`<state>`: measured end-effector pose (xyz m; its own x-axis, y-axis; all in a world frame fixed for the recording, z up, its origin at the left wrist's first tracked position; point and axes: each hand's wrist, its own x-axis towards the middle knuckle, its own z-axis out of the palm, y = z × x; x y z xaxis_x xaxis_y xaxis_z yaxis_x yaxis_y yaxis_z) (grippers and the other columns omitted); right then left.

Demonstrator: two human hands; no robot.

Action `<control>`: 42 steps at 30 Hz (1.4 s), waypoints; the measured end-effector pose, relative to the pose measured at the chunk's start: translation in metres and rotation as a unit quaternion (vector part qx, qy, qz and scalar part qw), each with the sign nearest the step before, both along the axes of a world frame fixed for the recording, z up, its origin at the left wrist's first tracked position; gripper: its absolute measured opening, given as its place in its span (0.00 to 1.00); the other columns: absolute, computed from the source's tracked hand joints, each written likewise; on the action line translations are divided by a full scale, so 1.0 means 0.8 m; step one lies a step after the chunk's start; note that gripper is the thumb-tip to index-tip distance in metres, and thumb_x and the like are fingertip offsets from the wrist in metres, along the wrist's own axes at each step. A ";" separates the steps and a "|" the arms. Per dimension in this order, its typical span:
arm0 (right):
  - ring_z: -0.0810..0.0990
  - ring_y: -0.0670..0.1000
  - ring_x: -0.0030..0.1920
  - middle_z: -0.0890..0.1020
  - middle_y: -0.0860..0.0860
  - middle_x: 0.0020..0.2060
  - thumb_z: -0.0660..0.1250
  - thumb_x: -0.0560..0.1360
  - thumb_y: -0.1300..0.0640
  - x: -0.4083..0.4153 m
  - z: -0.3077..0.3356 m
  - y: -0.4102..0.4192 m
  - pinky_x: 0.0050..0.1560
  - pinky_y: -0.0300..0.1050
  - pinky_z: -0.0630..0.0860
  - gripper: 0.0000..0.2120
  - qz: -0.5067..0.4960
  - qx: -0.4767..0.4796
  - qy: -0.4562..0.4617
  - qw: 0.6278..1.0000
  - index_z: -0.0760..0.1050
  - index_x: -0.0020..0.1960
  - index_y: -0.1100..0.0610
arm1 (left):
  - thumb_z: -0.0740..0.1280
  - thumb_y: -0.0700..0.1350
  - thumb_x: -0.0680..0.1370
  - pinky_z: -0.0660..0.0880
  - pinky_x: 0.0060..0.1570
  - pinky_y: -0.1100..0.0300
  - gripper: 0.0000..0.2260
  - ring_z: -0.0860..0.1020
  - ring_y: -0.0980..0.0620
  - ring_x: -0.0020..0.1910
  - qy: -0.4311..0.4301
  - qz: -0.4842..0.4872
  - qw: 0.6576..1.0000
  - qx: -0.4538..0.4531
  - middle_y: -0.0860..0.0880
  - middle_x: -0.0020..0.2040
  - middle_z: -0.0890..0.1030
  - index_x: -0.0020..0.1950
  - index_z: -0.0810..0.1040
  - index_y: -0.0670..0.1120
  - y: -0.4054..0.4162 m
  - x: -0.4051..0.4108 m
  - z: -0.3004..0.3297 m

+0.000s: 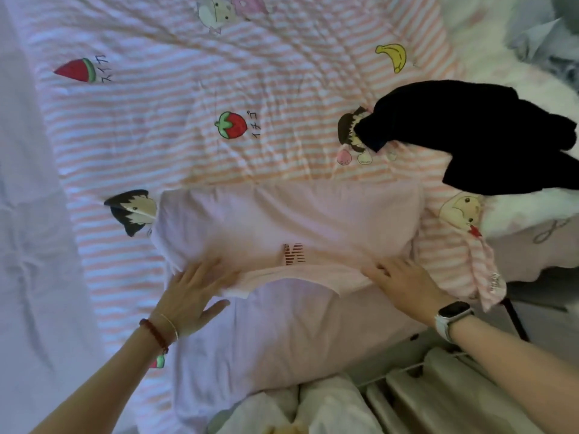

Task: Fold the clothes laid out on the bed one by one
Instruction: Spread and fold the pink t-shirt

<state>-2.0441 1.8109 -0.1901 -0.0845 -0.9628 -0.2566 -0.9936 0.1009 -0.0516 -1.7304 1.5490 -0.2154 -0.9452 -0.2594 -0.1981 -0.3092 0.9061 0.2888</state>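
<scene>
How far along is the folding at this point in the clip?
Done: no finished, folded stack shows in view. In hand: the pink T-shirt lies flat on the striped quilt, with a fold across its middle; the left hand and right hand press flat on that fold. Left: finishing this shirt, then the black garment, heaped unfolded at the right.

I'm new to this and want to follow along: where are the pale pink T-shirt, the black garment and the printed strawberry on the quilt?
Pale pink T-shirt (pixel 291 214): head view, flat upper panel.
Black garment (pixel 476 136): head view, middle of the heap.
Printed strawberry (pixel 232 125): head view, red body.
</scene>
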 end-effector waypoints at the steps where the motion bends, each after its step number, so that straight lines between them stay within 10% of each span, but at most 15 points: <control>1: 0.80 0.58 0.38 0.80 0.55 0.43 0.78 0.54 0.64 0.004 -0.004 0.009 0.34 0.48 0.75 0.28 -0.003 0.025 0.000 1.000 0.80 0.54 0.54 | 0.51 0.64 0.75 0.79 0.39 0.45 0.24 0.80 0.38 0.50 -0.034 -0.010 0.999 -0.019 0.40 0.58 0.79 0.62 0.74 0.54 0.004 0.000 0.000; 8: 0.81 0.60 0.48 0.81 0.58 0.46 0.64 0.68 0.51 0.025 -0.007 0.004 0.42 0.53 0.78 0.11 -0.082 0.069 -0.016 0.994 0.82 0.41 0.57 | 0.42 0.66 0.77 0.73 0.54 0.39 0.34 0.77 0.38 0.58 -0.120 -0.041 0.990 0.066 0.45 0.58 0.80 0.37 0.85 0.54 0.014 -0.018 0.013; 14: 0.78 0.61 0.50 0.79 0.60 0.49 0.51 0.73 0.55 -0.005 0.001 -0.055 0.48 0.55 0.73 0.19 -0.241 -0.055 -0.005 0.969 0.77 0.48 0.63 | 0.63 0.44 0.73 0.73 0.49 0.42 0.10 0.78 0.35 0.52 0.094 0.177 0.975 -0.098 0.38 0.53 0.81 0.43 0.82 0.41 -0.042 -0.071 0.011; 19: 0.63 0.61 0.68 0.63 0.60 0.70 0.57 0.79 0.54 -0.063 0.004 -0.125 0.63 0.57 0.63 0.23 -0.544 -0.091 -0.061 0.832 0.60 0.72 0.60 | 0.64 0.50 0.77 0.61 0.63 0.42 0.22 0.61 0.36 0.69 -0.012 0.520 0.854 0.011 0.38 0.71 0.62 0.69 0.68 0.44 -0.107 -0.126 0.006; 22: 0.69 0.65 0.64 0.68 0.63 0.67 0.54 0.80 0.49 -0.084 0.000 -0.148 0.60 0.55 0.67 0.26 -0.728 -0.067 -0.160 0.663 0.59 0.71 0.64 | 0.62 0.56 0.77 0.66 0.56 0.48 0.26 0.69 0.36 0.63 -0.060 0.652 0.744 0.134 0.34 0.65 0.69 0.66 0.68 0.37 -0.136 -0.128 0.004; 24: 0.71 0.64 0.62 0.71 0.62 0.65 0.53 0.80 0.51 -0.089 -0.008 -0.149 0.58 0.52 0.68 0.23 -0.747 -0.067 -0.183 0.636 0.62 0.70 0.64 | 0.61 0.52 0.78 0.67 0.48 0.50 0.21 0.74 0.35 0.54 -0.060 0.634 0.757 0.149 0.33 0.54 0.76 0.56 0.74 0.34 -0.141 -0.122 0.002; 29: 0.73 0.63 0.59 0.74 0.61 0.61 0.51 0.81 0.53 -0.096 -0.020 -0.138 0.50 0.50 0.67 0.18 -0.668 -0.158 -0.155 0.711 0.64 0.68 0.60 | 0.61 0.44 0.79 0.60 0.42 0.58 0.11 0.75 0.37 0.47 0.092 0.619 0.769 0.127 0.35 0.45 0.78 0.50 0.73 0.35 -0.126 -0.099 0.001; 34: 0.72 0.65 0.58 0.71 0.62 0.62 0.56 0.80 0.55 -0.110 -0.025 -0.128 0.56 0.56 0.69 0.15 -0.638 -0.101 -0.099 0.757 0.66 0.63 0.63 | 0.57 0.47 0.80 0.66 0.44 0.50 0.13 0.76 0.34 0.49 -0.011 0.593 0.805 0.025 0.32 0.51 0.77 0.58 0.71 0.40 -0.121 -0.091 -0.011; 38: 0.67 0.61 0.65 0.70 0.60 0.64 0.59 0.77 0.59 -0.107 -0.022 -0.147 0.65 0.57 0.58 0.16 -0.511 -0.106 -0.010 0.853 0.68 0.64 0.62 | 0.66 0.44 0.77 0.65 0.57 0.43 0.17 0.71 0.36 0.62 0.046 0.405 0.911 -0.065 0.37 0.62 0.74 0.64 0.74 0.39 -0.127 -0.119 -0.009; 42: 0.64 0.53 0.68 0.69 0.52 0.67 0.54 0.79 0.55 -0.106 -0.032 -0.173 0.71 0.53 0.49 0.20 -0.260 0.048 -0.051 0.963 0.64 0.70 0.53 | 0.64 0.51 0.77 0.58 0.66 0.45 0.21 0.67 0.42 0.67 -0.075 0.230 0.970 -0.002 0.45 0.66 0.73 0.69 0.70 0.47 -0.144 -0.128 -0.023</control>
<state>-2.1290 1.6725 -0.2158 -0.5185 -0.7686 -0.3748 -0.7975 0.5928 -0.1124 -1.8330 1.4336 -0.2338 -0.6901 -0.6479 -0.3224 -0.7192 0.6636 0.2058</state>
